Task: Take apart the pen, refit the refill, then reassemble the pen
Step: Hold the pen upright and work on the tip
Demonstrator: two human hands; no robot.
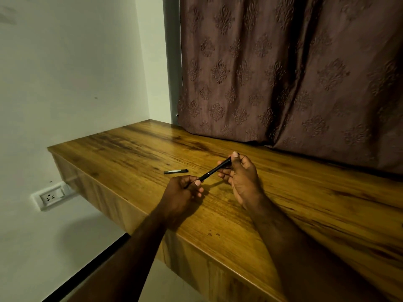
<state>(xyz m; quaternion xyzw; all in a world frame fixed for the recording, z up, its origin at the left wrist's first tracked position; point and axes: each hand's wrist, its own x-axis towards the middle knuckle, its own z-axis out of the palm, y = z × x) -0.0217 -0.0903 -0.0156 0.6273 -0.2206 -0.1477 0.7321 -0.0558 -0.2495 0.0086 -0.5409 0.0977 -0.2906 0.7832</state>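
A slim black pen (214,169) is held slanted above the wooden desk (130,153), between both hands. My left hand (183,196) pinches its lower end between thumb and fingers. My right hand (242,177) grips the upper end, thumb on top near the tip of the barrel. A thin light ring shows on the barrel midway between the hands. A short black piece with a pale band, the pen cap (176,171), lies flat on the desk just left of the hands.
The desk is a wall-mounted wooden shelf with its left edge near a white wall. A brown patterned curtain (283,73) hangs behind it on the right. A wall socket (51,196) sits below the desk's left end.
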